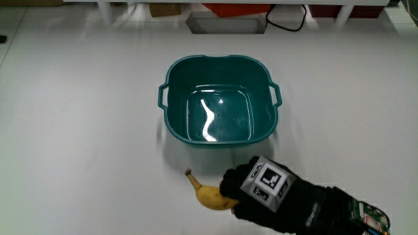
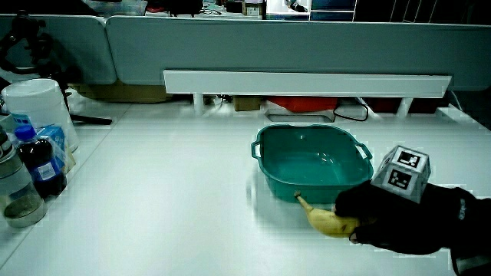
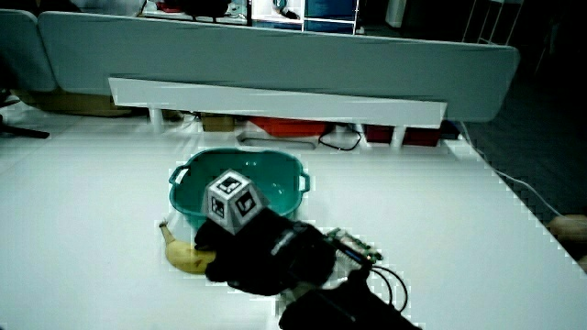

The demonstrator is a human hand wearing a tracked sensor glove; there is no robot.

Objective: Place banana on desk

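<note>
Gloved hand [image 1: 261, 192] grips a banana [image 1: 208, 194] resting, apparently, on the white surface [image 1: 78, 130] at the teal basin's [image 1: 219, 98] six o'clock; a hasty release could roll it.

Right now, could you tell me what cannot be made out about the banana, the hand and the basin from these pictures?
- Banana: the end nearer the hand is covered by the glove in every view, so its full length is unseen.
- Grip: the fingertips are hidden under the hand, so contact with the banana cannot be confirmed.
- Forearm: cut off by the main view's edge.
- Basin: in a side view, the patterned cube and hand cover part of it.
</note>
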